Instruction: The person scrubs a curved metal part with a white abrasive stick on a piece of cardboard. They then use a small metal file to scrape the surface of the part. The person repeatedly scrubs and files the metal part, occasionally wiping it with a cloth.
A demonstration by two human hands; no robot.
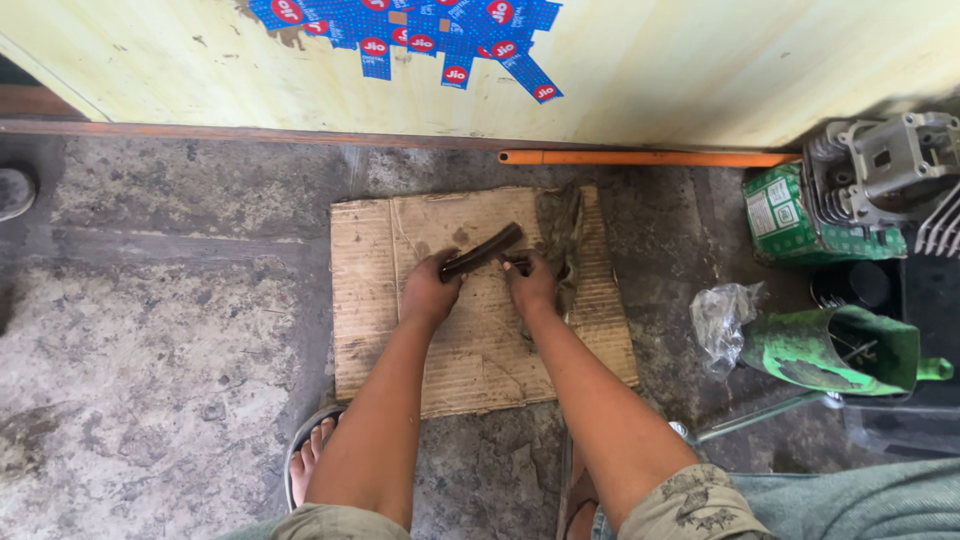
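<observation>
Two hands work over a cardboard sheet on a concrete floor.
Blue stickers with red discs patch the yellow wall; a green box sits right. The left hand is closed round a dark curved bar, which slants up-right; the right hand pinches something small just beside its middle.

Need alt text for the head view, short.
Seen from above, a person's left hand and right hand grip a dark curved rod over a sheet of cardboard on a concrete floor. A metal engine part and a green cut container lie to the right.
</observation>
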